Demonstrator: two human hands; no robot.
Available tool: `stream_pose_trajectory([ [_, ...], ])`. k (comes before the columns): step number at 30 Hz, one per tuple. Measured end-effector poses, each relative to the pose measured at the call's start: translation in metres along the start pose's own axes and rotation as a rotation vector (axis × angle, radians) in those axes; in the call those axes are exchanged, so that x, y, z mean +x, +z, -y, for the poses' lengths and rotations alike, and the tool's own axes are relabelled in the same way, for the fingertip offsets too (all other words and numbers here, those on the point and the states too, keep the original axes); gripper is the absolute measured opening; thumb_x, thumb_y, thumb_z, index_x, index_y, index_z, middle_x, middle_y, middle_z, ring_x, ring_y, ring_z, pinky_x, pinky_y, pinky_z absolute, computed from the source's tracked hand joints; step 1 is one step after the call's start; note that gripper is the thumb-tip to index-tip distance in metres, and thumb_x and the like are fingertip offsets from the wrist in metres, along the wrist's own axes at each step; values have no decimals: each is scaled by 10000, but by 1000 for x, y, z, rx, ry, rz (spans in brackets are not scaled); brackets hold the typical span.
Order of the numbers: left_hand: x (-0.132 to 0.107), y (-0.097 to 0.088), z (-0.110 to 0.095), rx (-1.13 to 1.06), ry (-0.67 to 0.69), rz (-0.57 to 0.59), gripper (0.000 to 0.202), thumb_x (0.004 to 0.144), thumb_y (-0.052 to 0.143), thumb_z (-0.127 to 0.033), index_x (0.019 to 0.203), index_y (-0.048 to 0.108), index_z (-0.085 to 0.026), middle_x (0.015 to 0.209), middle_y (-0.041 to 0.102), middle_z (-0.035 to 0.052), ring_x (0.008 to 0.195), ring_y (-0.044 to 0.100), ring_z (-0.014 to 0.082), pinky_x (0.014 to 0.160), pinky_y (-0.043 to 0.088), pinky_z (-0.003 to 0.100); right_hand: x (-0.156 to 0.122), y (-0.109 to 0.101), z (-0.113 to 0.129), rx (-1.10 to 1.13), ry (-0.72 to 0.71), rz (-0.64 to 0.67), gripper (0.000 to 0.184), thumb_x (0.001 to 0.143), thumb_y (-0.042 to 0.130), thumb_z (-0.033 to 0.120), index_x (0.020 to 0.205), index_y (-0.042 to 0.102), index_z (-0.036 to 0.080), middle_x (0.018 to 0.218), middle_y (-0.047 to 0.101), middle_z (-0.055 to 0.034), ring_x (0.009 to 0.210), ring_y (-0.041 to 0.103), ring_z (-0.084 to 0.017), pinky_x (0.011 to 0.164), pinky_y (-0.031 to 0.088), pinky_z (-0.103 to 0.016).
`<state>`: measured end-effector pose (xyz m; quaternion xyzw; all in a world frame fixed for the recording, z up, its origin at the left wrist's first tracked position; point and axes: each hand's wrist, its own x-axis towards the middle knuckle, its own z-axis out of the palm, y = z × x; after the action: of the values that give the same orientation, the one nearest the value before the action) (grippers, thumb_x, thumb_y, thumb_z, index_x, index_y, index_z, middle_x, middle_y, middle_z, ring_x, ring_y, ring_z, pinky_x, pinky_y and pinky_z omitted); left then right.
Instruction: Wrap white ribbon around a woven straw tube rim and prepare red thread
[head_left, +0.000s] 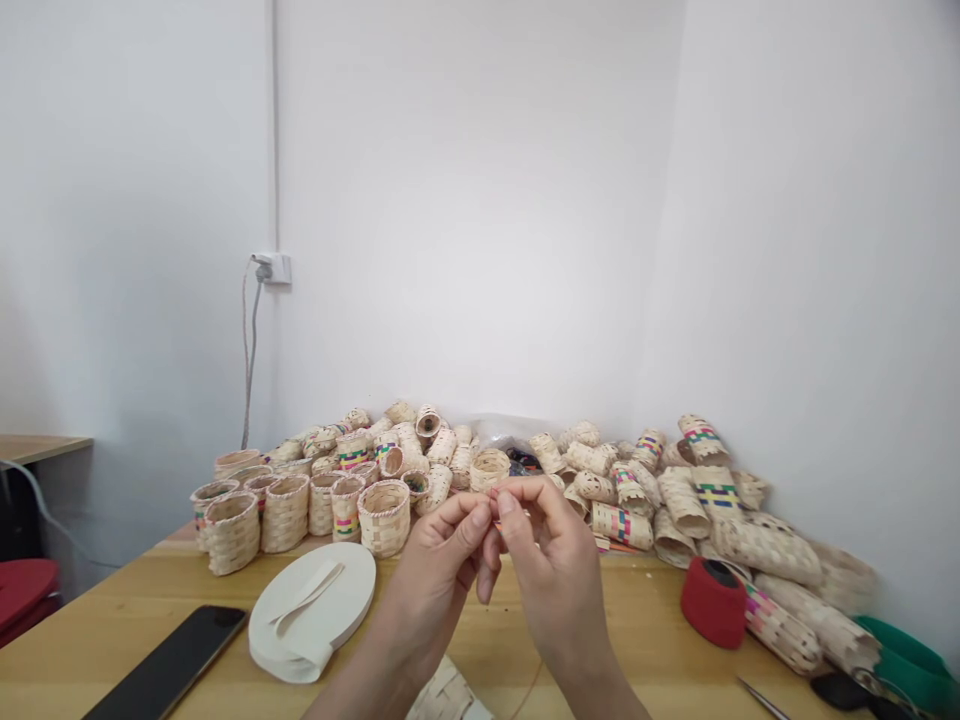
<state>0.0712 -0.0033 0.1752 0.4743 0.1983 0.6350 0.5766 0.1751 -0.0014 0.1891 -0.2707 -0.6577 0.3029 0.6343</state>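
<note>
My left hand (442,555) and my right hand (551,560) meet in front of me above the table. Both are closed, thumbs against fingertips, pinching a thin reddish thread (493,494) between them. Fingers cover most of it, so I cannot make out whether a needle is there too. Lower down, a strand of thread (531,690) hangs beside my right wrist. Under my wrists, at the bottom edge, lies a pale woven basket piece (448,692), partly cut off by the frame.
Woven baskets with bound rims (384,520) stand at the left, and more woven cylinders (682,500) are heaped along the wall. A roll of white tape (352,590) and a black phone (169,660) lie left. Rightward are a red roll (712,605), a green roll (911,665) and a pointed metal tool (761,697).
</note>
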Motion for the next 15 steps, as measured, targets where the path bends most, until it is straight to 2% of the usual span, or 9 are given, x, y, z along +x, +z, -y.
stream_pose_trajectory([
  [15,0,1,0,-3,-11,-10,265,804,672,-381,771,602,-126,482,501,-49,403,385,46,466,278,185,2,0,-1,-24,-2,-7,200,911,494,331,790,546,181,499,528,62,386,505,-84,403,425,-186],
])
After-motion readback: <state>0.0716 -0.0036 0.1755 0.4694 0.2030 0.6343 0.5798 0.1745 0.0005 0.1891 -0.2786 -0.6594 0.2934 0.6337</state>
